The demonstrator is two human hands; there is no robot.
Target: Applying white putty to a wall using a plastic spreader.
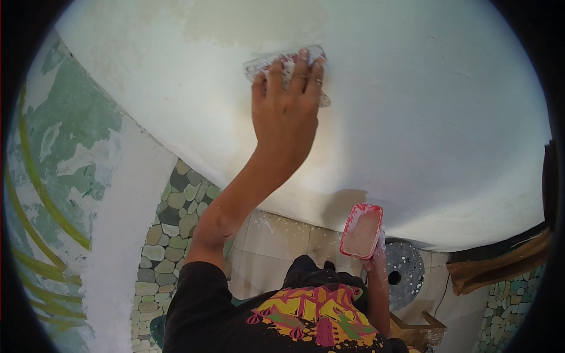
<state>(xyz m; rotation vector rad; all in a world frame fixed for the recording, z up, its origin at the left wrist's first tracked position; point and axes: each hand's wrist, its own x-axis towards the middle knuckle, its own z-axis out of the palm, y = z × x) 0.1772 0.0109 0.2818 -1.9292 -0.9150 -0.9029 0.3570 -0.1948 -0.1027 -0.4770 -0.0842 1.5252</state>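
Note:
My left hand (286, 109) is raised against the white wall (424, 129), its fingers spread over a crumpled pad (254, 69). That pad is see-through and reddish with white smears; I cannot tell whether it is plastic or cloth. It lies flat between my fingers and the wall surface. Lower down, at the right, my right hand (376, 259) holds a small rectangular tub (361, 232) from beneath and the side. The tub has a red rim smeared with white and contains a pale beige, paste-like material. Most of the right-hand fingers are hidden behind it.
A darker beige patch (253, 20) marks the upper wall. Left is a green-and-white painted surface (76, 126) beside a pebble strip (170, 223). Below are spattered floor tiles (271, 238), a grey speckled round object (406, 273), a wooden stool (419, 330) and brown cloth-like material (497, 265).

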